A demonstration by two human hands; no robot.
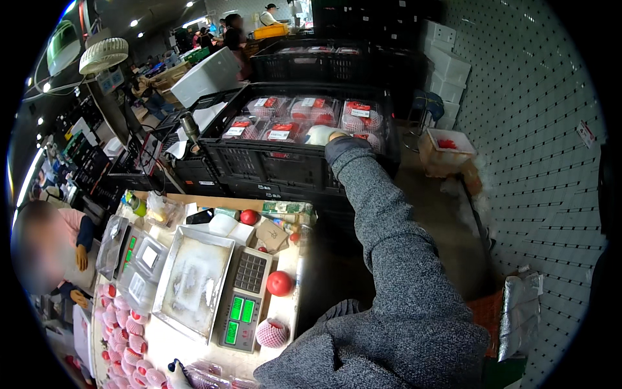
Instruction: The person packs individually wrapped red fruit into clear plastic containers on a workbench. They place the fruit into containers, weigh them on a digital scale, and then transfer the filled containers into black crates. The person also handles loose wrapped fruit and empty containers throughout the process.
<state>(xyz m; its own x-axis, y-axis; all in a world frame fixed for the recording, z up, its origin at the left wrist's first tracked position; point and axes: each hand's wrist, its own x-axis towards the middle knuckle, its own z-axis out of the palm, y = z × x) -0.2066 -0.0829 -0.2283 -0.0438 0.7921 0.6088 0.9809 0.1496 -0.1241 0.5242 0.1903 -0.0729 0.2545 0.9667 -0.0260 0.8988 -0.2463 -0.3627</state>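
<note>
My right arm stretches far forward, and my right hand [321, 135] in a white glove is inside the near rim of a black crate [259, 163]. It lies over the clear packs of red fruit there, beside a labelled pack [282, 131]; its fingertips are hidden. At the lower edge, my left hand [177, 375], gloved in white and dark, shows only in part next to clear plastic clamshells [210, 375]. Its fingers cannot be made out. On the table near my body are a bare tomato [279, 283] and a net-wrapped fruit [271, 333].
A digital scale [245, 305] stands beside a metal tray [194, 282]. Netted fruits [129, 343] cover the table's left front, near stacked plastic lids [144, 266]. A co-worker [55, 240] is at the left. Another black crate [311, 61] and a white foam box [446, 152] stand beyond.
</note>
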